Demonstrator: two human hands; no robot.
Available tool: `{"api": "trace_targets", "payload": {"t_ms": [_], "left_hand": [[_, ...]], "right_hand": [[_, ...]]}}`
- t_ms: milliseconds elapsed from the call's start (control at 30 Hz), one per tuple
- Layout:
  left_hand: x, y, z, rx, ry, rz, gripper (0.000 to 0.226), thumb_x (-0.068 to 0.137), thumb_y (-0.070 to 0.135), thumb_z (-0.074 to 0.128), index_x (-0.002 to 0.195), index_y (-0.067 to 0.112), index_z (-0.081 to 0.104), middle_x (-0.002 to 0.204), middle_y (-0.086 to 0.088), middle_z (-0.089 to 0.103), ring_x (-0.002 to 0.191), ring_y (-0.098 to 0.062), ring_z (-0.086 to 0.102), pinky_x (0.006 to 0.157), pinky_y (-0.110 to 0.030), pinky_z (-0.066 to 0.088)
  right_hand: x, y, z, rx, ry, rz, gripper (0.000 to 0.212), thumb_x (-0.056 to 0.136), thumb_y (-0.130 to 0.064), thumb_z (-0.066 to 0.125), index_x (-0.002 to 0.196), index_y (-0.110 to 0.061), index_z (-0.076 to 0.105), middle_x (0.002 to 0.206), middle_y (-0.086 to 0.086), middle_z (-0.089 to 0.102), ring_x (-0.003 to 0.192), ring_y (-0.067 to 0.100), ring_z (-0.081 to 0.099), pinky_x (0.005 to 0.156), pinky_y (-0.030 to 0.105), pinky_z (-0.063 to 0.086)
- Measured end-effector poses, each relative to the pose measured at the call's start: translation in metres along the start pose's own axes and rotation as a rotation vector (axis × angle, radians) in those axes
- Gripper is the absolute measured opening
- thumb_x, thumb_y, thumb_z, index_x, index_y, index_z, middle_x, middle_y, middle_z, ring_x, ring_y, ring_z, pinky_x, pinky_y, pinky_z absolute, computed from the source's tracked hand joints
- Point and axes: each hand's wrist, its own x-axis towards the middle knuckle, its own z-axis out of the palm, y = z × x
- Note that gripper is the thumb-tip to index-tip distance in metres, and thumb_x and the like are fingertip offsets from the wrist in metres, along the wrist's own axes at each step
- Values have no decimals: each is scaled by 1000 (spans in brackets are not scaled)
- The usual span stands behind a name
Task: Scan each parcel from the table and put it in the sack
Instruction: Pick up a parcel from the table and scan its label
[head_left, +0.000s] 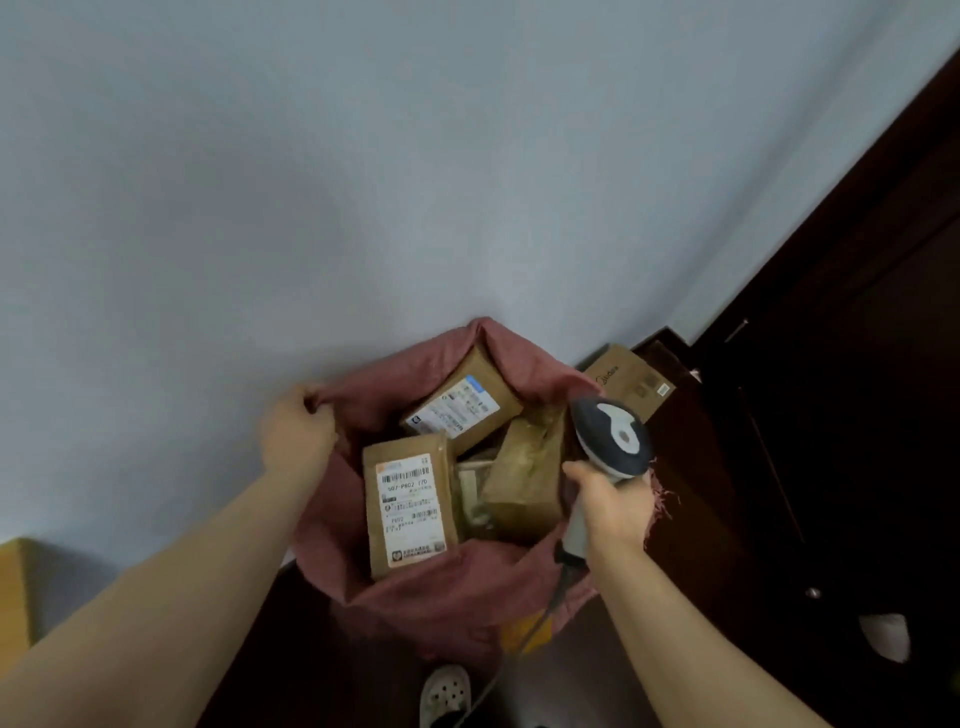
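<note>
Against pale wall (363, 156), on dark floor (291, 649): pink sack (441, 597), rim gripped in my left hand (296, 431); scanner (618, 436) held in my right hand (608, 509); cardboard box (628, 379) beside dark woodwork (857, 364).

The left hand (296, 434) and right hand (608, 506) are bare, as are the left forearm (171, 587) and right forearm (691, 623). One foot wears a pale clog (445, 693) with round holes.

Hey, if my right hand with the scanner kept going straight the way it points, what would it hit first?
Probably the unlabelled brown parcel in the sack, just ahead of the right hand gripping the scanner. Depth is unclear from this view, so the hand might pass above it.
</note>
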Motion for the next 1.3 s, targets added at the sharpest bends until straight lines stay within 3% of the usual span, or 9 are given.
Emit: {"api": "trace_targets", "payload": {"t_ms": [133, 233, 367, 533, 633, 767, 967, 1133, 1300], "left_hand": [[-8, -38, -5, 150, -88, -161, 22, 87, 20, 59, 101, 5, 65, 91, -20, 70, 92, -34, 66, 84, -47, 52], [-17, -67, -2, 146, -182, -397, 63, 71, 39, 78, 125, 12, 58, 122, -21, 60, 114, -39, 56, 98, -49, 45], [-40, -116, 16, -34, -264, -662, 82, 46, 43, 90, 118, 14, 64, 121, -20, 60, 113, -38, 56, 98, -48, 47], [-71, -146, 38, -303, -156, -898, 57, 74, -6, 73, 122, -3, 42, 81, -22, 56, 62, -30, 57, 51, -33, 46], [-70, -134, 38, -277, -153, -826, 22, 82, -7, 52, 103, -3, 54, 64, -15, 49, 49, -22, 41, 48, -27, 33], [-37, -61, 8, -510, -156, -697, 23, 82, 9, 56, 104, 4, 55, 80, -15, 57, 59, -26, 53, 49, -29, 45], [-22, 38, -30, -339, 139, -34, 21, 93, 19, 55, 86, 7, 70, 69, 2, 61, 77, -19, 59, 70, -29, 45], [-47, -20, -8, -127, 155, -371, 43, 100, 20, 36, 119, -13, 56, 123, -35, 55, 115, -45, 52, 101, -46, 40], [-55, -16, 3, 252, 131, -315, 54, 85, 21, 61, 134, 4, 47, 138, -27, 41, 129, -42, 36, 110, -47, 28]], "right_hand": [[-1, 20, -2, -83, -55, 50, 74, 69, -8, 83, 135, -8, 50, 123, 5, 61, 118, 24, 55, 90, 27, 39], [-1, 22, -2, -100, -65, 76, 73, 67, -9, 84, 133, -10, 52, 124, 6, 61, 115, 25, 55, 92, 32, 41], [0, 23, -6, -126, -96, 62, 67, 68, -9, 83, 128, -11, 55, 111, 0, 59, 100, 16, 51, 93, 32, 42], [-3, 26, -10, -163, -77, 81, 57, 69, -9, 82, 121, -10, 60, 108, 2, 62, 106, 22, 57, 99, 42, 47], [-5, 23, -11, -158, -92, 118, 58, 69, -11, 83, 122, -9, 59, 113, 6, 63, 108, 26, 57, 97, 41, 47], [-11, -9, -1, -20, -174, 201, 48, 69, -8, 82, 111, -10, 60, 110, 8, 65, 103, 27, 61, 92, 42, 51], [-24, -67, -1, 339, -192, -134, 46, 57, -11, 85, 97, -24, 65, 95, -9, 69, 90, 9, 66, 79, 25, 52], [-26, -10, -25, 105, -48, 22, 38, 64, 2, 82, 91, -18, 64, 83, -11, 62, 84, 14, 60, 86, 31, 46], [-15, 17, -31, -18, -79, 108, 30, 65, -1, 83, 78, -19, 64, 75, -13, 61, 77, 13, 58, 84, 31, 46]]}}
